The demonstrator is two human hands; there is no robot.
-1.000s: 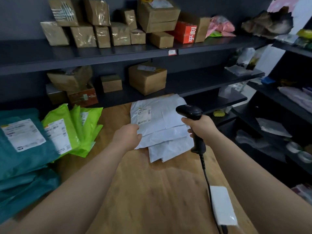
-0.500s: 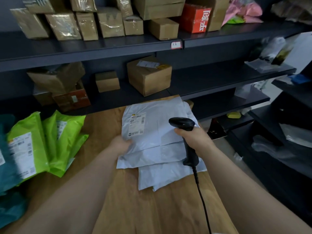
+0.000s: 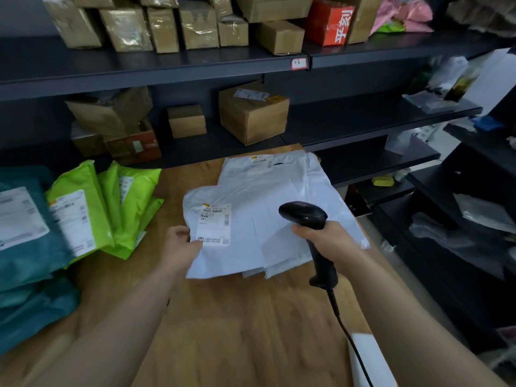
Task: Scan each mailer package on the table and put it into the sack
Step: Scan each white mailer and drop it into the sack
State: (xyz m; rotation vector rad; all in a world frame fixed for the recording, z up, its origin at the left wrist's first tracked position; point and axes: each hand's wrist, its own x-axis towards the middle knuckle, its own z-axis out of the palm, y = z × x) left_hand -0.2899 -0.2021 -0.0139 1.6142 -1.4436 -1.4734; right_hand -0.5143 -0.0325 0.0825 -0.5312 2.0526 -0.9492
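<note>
A pile of white mailers [image 3: 282, 174] lies on the wooden table [image 3: 237, 331]. My left hand [image 3: 180, 244] grips the left edge of the top white mailer [image 3: 240, 247], beside its shipping label [image 3: 215, 223], and has it pulled toward me off the pile. My right hand [image 3: 328, 238] is shut on the handle of a black barcode scanner [image 3: 307, 219], whose head hovers over the mailer's right part, pointing left toward the label. The scanner's cable [image 3: 346, 331] trails back toward me. No sack is in view.
Green mailers [image 3: 122, 202] and teal mailers [image 3: 25, 247] lie on the table's left side. A white flat object [image 3: 371, 361] sits by the near right edge. Dark shelves with cardboard boxes [image 3: 251, 113] stand behind and to the right.
My left hand has slid the top white mailer toward me and to the left, uncovering the mailers beneath. The scanner has stayed over the pile. The view has shifted.
</note>
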